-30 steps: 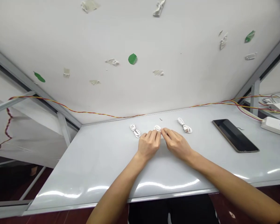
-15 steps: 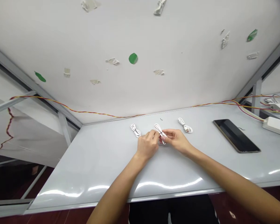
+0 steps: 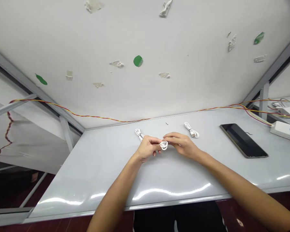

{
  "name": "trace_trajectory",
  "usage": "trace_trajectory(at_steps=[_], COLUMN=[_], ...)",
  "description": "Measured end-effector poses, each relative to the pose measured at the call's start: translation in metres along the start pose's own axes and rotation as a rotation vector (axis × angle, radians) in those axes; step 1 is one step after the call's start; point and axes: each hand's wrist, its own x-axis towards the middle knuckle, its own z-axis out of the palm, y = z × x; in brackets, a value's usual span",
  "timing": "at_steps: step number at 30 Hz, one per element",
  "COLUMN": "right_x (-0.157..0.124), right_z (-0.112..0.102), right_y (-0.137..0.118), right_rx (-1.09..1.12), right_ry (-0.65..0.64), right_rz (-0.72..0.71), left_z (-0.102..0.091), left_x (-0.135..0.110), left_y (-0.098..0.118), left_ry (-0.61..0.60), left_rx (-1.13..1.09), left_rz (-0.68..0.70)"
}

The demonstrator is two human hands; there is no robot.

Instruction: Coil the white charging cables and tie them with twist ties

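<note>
Between my hands, a small coiled white USB cable (image 3: pixel 163 145) is held up near the table's middle. My left hand (image 3: pixel 148 148) and my right hand (image 3: pixel 182 145) both pinch it with their fingertips. Its connector is hidden by my fingers. To the left, a second bundled white cable (image 3: pixel 139 134) lies with its lower end just beyond my left fingers. A third bundled white cable (image 3: pixel 191 130) rests on the table, beyond and apart from my right hand.
The white table (image 3: pixel 87 170) runs to a wall with taped marks. A dark tablet (image 3: pixel 243 140) lies to the right, and a white power strip (image 3: pixel 285 131) sits at the right edge. Twisted red-and-yellow wires (image 3: pixel 111 120) run along the back edge.
The middle cable has been drawn tighter into a small loop and now sits lower between my hands. My left hand has moved toward the left bundle, and my right fingers have closed around the loop.
</note>
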Motion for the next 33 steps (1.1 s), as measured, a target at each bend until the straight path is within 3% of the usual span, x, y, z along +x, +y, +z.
trace_trajectory(at_steps=[4, 7, 9, 12, 15, 17, 19, 23, 28, 31, 33], right_x=[-0.009, -0.011, -0.008, 0.000, 0.004, 0.004, 0.003, 0.003, 0.007, 0.007, 0.006], right_z=[0.004, 0.009, 0.011, 0.012, 0.010, 0.008, 0.007, 0.003, -0.008, -0.011, -0.010], right_y=[0.006, 0.005, 0.001, -0.003, -0.004, -0.003, -0.003, -0.008, -0.016, -0.012, -0.005], right_rx=[-0.270, -0.123, 0.135, 0.539, 0.688, 0.624, 0.541, 0.387, 0.309, 0.381, 0.424], right_ry=[0.117, 0.199, 0.217, 0.205, 0.053, -0.058, -0.090, -0.115, -0.165, -0.174, -0.101], right_rz=[-0.191, -0.159, 0.003, 0.393, 0.658, 0.639, 0.568, 0.402, 0.240, 0.263, 0.373], left_z=[0.005, 0.008, 0.010, 0.012, 0.016, 0.018, 0.017, 0.009, 0.002, 0.004, 0.004], left_x=[-0.003, -0.003, -0.002, 0.001, 0.005, 0.007, 0.007, 0.006, 0.003, 0.005, 0.006], left_y=[0.001, 0.000, -0.003, -0.008, -0.015, -0.018, -0.020, -0.017, -0.014, -0.013, -0.011], left_ry=[-0.108, -0.155, -0.125, -0.005, 0.126, 0.174, 0.160, 0.020, -0.156, -0.205, -0.074], left_rx=[-0.104, -0.182, -0.155, 0.040, 0.294, 0.371, 0.350, 0.110, -0.102, -0.134, 0.040], left_rz=[-0.127, -0.171, -0.118, 0.006, 0.143, 0.188, 0.138, -0.084, -0.229, -0.226, -0.120])
